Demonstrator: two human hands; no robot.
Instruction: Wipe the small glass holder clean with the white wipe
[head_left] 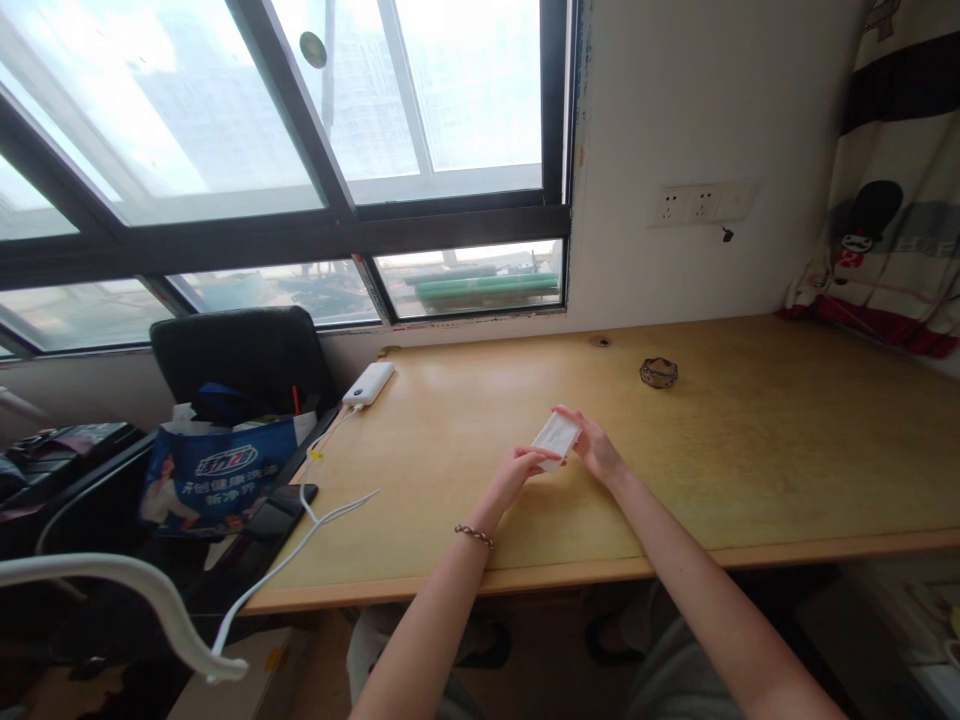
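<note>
Between my two hands is a small flat white rectangular packet (557, 436), tilted, with faint grey marks on its face; I cannot make out its exact kind. My left hand (517, 472) grips its near left edge, thumb lying over the top. On the far right side, my right hand (592, 445) holds it with the fingers along the upper edge. The packet is a little above the wooden desk (750, 450). A braided bracelet (474, 537) circles my left wrist.
A white power bank (369, 384) with a white cable (315, 520) lies at the desk's left edge. Toward the back right sits a dark ring-shaped object (658, 373). Left of the desk are a black chair (240, 350) and a blue bag (217, 470).
</note>
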